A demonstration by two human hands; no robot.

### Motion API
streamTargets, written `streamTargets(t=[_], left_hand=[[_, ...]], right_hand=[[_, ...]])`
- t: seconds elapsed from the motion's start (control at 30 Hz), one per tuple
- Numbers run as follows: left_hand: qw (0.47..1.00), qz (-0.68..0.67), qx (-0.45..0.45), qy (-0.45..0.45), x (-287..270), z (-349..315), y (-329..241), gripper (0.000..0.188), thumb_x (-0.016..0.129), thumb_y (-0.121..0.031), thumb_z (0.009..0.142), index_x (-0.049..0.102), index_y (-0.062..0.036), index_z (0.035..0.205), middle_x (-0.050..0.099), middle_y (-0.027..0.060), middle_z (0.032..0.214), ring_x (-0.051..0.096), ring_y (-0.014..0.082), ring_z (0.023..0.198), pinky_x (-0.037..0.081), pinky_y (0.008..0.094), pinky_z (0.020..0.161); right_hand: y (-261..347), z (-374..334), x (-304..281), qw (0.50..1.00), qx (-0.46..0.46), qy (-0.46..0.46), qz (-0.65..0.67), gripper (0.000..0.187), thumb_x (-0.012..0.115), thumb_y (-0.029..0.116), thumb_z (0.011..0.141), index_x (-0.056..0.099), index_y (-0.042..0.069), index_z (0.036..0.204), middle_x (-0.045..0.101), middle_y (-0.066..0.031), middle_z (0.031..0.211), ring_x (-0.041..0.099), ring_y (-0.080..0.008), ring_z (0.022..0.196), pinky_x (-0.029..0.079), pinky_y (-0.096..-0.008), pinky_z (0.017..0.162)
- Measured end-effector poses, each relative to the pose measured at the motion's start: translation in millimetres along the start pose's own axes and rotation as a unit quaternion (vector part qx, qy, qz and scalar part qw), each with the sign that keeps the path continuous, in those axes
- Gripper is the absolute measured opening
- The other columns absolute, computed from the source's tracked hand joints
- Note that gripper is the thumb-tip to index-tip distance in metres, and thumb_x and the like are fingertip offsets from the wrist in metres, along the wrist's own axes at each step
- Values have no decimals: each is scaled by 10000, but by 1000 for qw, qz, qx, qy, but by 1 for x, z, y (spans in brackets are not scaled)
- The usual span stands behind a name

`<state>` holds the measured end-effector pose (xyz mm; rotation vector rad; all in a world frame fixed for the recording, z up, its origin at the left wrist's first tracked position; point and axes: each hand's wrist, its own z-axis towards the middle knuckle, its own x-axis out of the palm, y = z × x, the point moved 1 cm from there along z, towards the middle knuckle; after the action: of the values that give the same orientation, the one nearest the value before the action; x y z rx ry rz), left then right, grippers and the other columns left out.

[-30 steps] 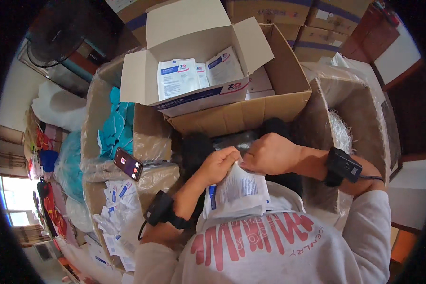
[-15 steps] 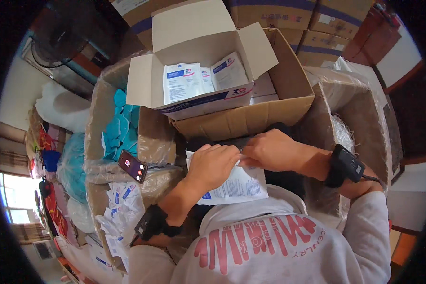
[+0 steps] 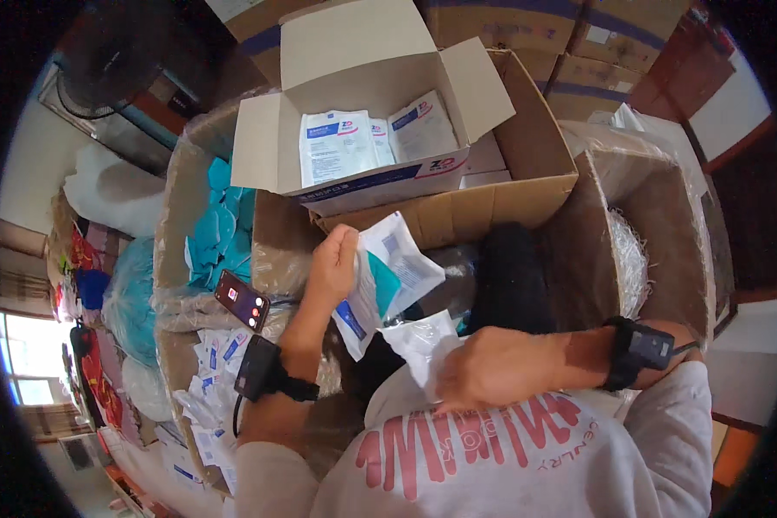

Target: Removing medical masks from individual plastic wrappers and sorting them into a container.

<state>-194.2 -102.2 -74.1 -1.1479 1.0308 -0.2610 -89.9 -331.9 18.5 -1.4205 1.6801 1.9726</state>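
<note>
My left hand [image 3: 335,257] is closed on the upper left edge of a white and blue packet [image 3: 410,259], held up over my lap. A folded teal sheet [image 3: 384,283], which looks like a face mask, shows at the packet's open side. Lower and to the right, my right hand [image 3: 492,367] is closed on a white piece of packaging [image 3: 425,342], its fingertips partly hidden by the hand itself. From this view I cannot tell whether that piece is wholly apart from the packet.
Ahead stands an open white carton [image 3: 363,194] with several packets, inside a brown box [image 3: 535,186]. At left are a box of teal masks [image 3: 216,229], a phone [image 3: 242,300] and a pile of small white packets [image 3: 211,397]. Another plastic-lined box [image 3: 591,233] stands at right.
My hands have moved apart from the packet's top edge. The left went up and left with the packet, the right came down toward me with a white piece. The teal sheet now shows.
</note>
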Motion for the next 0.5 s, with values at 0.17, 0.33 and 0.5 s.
streamTargets(t=[0.17,0.33,0.5], left_hand=[[985,99,115,84,-9,-10,-50,218,461,-231,881,540,-29,860,569,149,774,553,296,732,425,376,650],[943,150,254,156,4,-13,-84,186,475,-239,861,532,-69,813,547,146,746,537,332,734,407,428,633],[977,34,161,138,18,-18,-53,212,446,-225,879,524,-35,824,550,137,746,536,316,711,422,376,631]], right_hand=[[-45,-3,-46,949,129,-286,-21,289,598,321,788,547,63,908,547,-122,805,546,-336,773,448,-406,657],[-78,22,-56,981,125,-126,-81,235,544,290,822,562,66,889,560,-95,812,555,-323,772,458,-414,639],[-63,29,-46,962,-27,-121,-243,162,534,247,783,556,86,786,546,-61,731,568,-255,672,473,-372,541]])
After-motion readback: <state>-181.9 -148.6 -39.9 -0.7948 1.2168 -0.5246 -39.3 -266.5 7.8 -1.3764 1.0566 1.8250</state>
